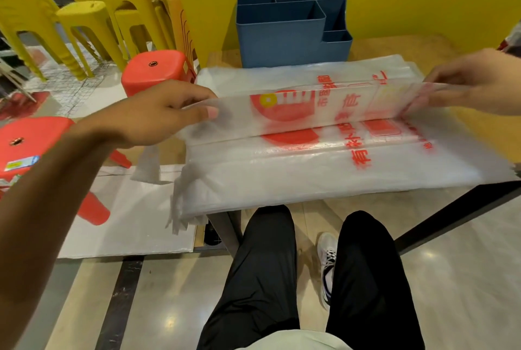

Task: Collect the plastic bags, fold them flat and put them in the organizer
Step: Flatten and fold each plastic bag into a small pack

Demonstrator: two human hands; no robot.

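On the desk (423,47), just in front of the blue organizer (282,36), lies a stack of clear plastic bags (324,174) printed in red. The left hand (158,112) and right hand (476,81) each pinch one end of the top bag (310,107), its lifted edge raised above the stack.

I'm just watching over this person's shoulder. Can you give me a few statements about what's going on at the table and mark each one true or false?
1. Both hands, left and right, pinch the top bag. True.
2. The organizer is red. False: it is blue.
3. The organizer already holds folded bags. False: the compartments that show look empty.
4. The bags carry red print. True.
5. A red stool stands left of the table. True.
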